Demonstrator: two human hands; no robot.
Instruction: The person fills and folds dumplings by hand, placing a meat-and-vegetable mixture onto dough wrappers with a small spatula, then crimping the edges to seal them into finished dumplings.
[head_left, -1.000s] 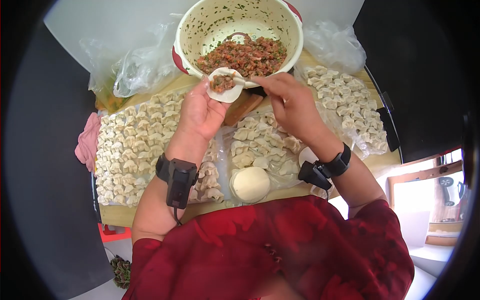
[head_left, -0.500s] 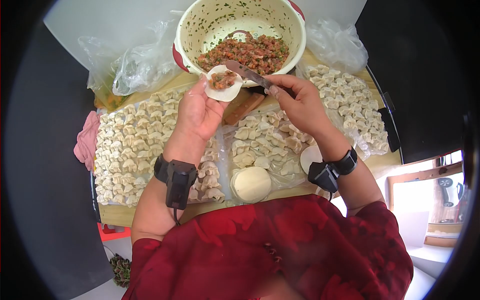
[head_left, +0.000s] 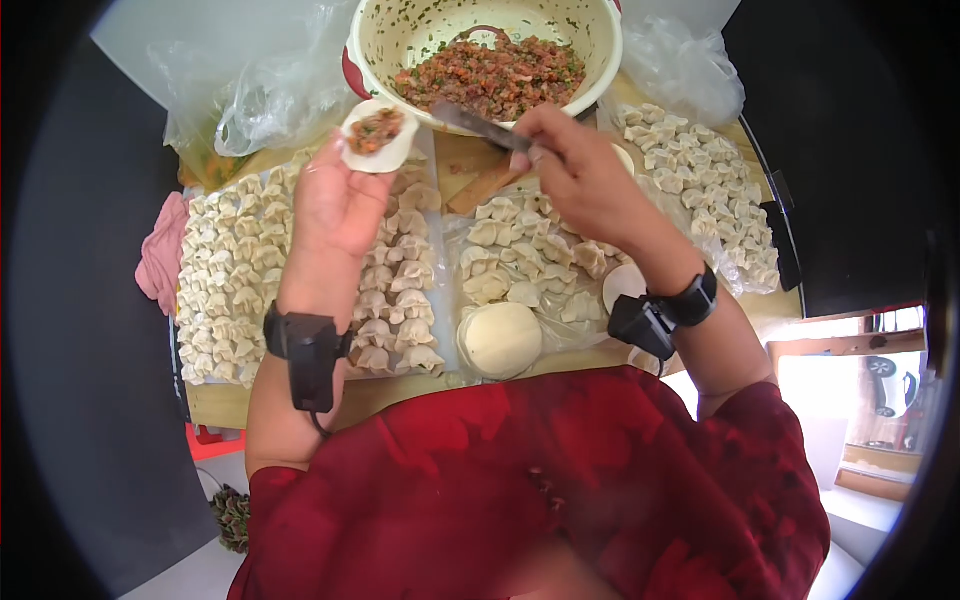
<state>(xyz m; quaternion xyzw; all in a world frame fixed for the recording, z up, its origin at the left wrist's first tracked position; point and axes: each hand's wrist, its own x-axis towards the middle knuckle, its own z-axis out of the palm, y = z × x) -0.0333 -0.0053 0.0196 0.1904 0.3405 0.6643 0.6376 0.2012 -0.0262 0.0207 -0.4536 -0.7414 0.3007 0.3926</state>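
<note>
My left hand [head_left: 343,205] holds a round dumpling wrapper [head_left: 396,153] at its fingertips, with a dab of meat filling [head_left: 374,131] on it. In my right hand [head_left: 572,165] is a flat-bladed spreader [head_left: 482,127], gripped by its handle; the blade points left, just in front of the bowl's near rim. The large cream bowl [head_left: 606,72] holds chopped meat filling [head_left: 495,75] flecked with green. Below my hands, a stack of wrappers [head_left: 500,341] lies near the table's front edge, close to several folded dumplings [head_left: 520,255].
Rows of dumplings [head_left: 232,265] cover the left of the table, and more dumplings [head_left: 700,180] lie at the right. Plastic bags [head_left: 275,105] sit at the back left, another bag [head_left: 682,75] at the back right. A pink cloth [head_left: 162,252] hangs at the left edge.
My left hand has moved left with the filled wrapper, away from the spreader. My right hand has shifted slightly left and up, still holding the spreader.
</note>
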